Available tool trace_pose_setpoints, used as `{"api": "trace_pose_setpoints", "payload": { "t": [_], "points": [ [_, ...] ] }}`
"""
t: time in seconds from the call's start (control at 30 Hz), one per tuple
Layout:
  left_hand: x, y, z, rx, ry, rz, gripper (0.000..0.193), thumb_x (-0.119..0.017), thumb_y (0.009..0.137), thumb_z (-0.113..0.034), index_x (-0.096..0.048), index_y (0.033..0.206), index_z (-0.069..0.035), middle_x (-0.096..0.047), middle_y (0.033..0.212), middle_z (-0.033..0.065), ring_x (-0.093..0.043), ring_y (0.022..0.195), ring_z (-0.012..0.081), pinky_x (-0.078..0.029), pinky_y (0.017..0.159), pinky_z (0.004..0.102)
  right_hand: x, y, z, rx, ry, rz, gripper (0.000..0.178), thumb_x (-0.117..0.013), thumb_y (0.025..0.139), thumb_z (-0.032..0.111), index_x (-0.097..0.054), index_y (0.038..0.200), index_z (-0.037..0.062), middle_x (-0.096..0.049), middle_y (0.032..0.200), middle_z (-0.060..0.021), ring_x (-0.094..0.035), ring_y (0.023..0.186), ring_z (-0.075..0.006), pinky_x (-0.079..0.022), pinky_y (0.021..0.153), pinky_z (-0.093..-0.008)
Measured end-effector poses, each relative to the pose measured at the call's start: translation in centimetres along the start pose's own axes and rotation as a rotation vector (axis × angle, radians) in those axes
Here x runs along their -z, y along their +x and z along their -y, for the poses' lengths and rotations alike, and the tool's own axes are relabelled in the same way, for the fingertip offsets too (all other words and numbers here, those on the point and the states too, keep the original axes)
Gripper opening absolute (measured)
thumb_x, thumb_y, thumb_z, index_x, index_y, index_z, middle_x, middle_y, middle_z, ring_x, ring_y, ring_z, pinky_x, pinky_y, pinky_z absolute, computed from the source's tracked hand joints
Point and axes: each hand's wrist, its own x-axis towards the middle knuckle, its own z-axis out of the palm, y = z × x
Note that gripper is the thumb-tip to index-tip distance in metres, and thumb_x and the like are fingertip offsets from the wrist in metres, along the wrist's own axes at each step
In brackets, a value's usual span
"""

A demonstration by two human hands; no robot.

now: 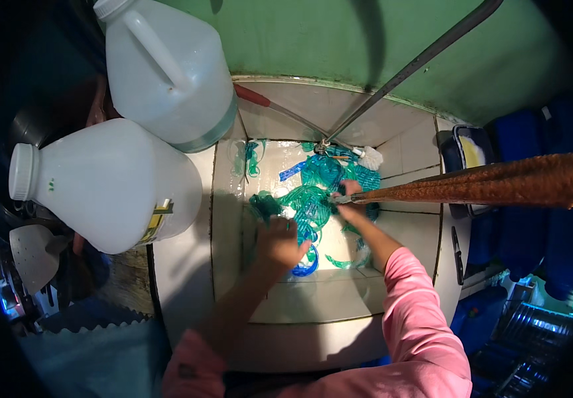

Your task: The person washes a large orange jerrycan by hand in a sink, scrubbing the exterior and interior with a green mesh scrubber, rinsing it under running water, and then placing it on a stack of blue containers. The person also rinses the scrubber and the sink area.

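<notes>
Green and blue translucent plastic strips [310, 199] lie tangled across a white-tiled sink [319, 302]. My left hand [278, 242] rests over the near left strips, its thumb held apart from the fingers. Further right, my right hand [353, 202] reaches into the same pile. A long rough brown object [472, 186] with a narrow metal-looking end crosses in front of that hand and hides part of its fingers. Whether the hand touches it is not clear. A white round brush head [370, 158] sits at the sink's back right corner.
Two big white jugs [114, 179] stand on the left rim. A grey metal pipe [412, 66] and a red-handled tool [253, 96] slant into the sink. On the right rim are a dark tub with something yellow [472, 152] and a black-handled knife [457, 255]. Blue containers [505, 232] stand beyond.
</notes>
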Motion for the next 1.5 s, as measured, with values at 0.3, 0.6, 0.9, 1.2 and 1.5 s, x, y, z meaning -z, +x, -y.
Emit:
{"api": "trace_pose_setpoints", "payload": {
  "t": [0.3, 0.6, 0.9, 1.2, 1.5],
  "points": [
    [-15.5, 15.1, 14.6, 0.388, -0.026, -0.319, 0.108, -0.086, 0.063, -0.051, -0.041, 0.146, 0.001, -0.043, 0.148, 0.0271, -0.043, 0.135, 0.0444, -0.034, 0.113, 0.0555, -7.5, 8.5, -7.8, -0.282, -0.101, 0.215, 0.104, -0.070, 0.082, 0.063, -0.027, 0.157, 0.0053, -0.025, 0.163, -0.0218, -0.021, 0.149, -0.0484, -0.025, 0.120, -0.0546],
    [-21.7, 8.6, 8.3, 0.061, -0.427, -0.177, 0.041, -0.077, 0.082, -0.035, -0.064, 0.104, -0.003, -0.064, 0.108, 0.0212, -0.064, 0.101, 0.0411, -0.052, 0.084, 0.0494, -2.3, -4.8, -1.6, 0.257, -0.134, 0.634, 0.034, -0.061, 0.084, 0.024, -0.064, 0.112, 0.0064, -0.063, 0.120, -0.0195, -0.060, 0.111, -0.0371, -0.049, 0.094, -0.0476],
    [-19.6, 21.4, 9.2, -0.074, -0.237, -0.375, 0.072, -0.076, 0.075, -0.034, -0.051, 0.133, 0.001, -0.053, 0.130, 0.0223, -0.050, 0.123, 0.0414, -0.041, 0.103, 0.0485, -1.6, 3.7, -11.7, 0.055, -0.526, -0.165, 0.068, -0.067, 0.083, 0.050, -0.056, 0.136, 0.0089, -0.053, 0.139, -0.0235, -0.053, 0.120, -0.0452, -0.041, 0.103, -0.0583],
    [-21.9, 12.6, 5.6, -0.140, -0.070, -0.005, 0.063, -0.059, 0.093, -0.054, -0.067, 0.121, 0.003, -0.051, 0.143, 0.0266, -0.050, 0.131, 0.0402, -0.035, 0.111, 0.0548, -3.8, -6.8, -5.9, -0.312, -0.417, 0.578, 0.068, -0.043, 0.100, 0.054, -0.041, 0.151, 0.0088, -0.034, 0.157, -0.0253, -0.039, 0.142, -0.0420, -0.034, 0.115, -0.0525],
    [-21.0, 16.2, 4.4, -0.238, -0.107, -0.186, 0.071, -0.070, 0.084, -0.037, -0.049, 0.141, -0.001, -0.047, 0.147, 0.0228, -0.046, 0.132, 0.0394, -0.037, 0.110, 0.0490, -3.7, 2.5, -4.1, 0.112, -0.139, 0.341, 0.070, -0.058, 0.094, 0.029, -0.035, 0.151, -0.0025, -0.036, 0.155, -0.0302, -0.034, 0.145, -0.0448, -0.031, 0.119, -0.0485]
  ]
}}
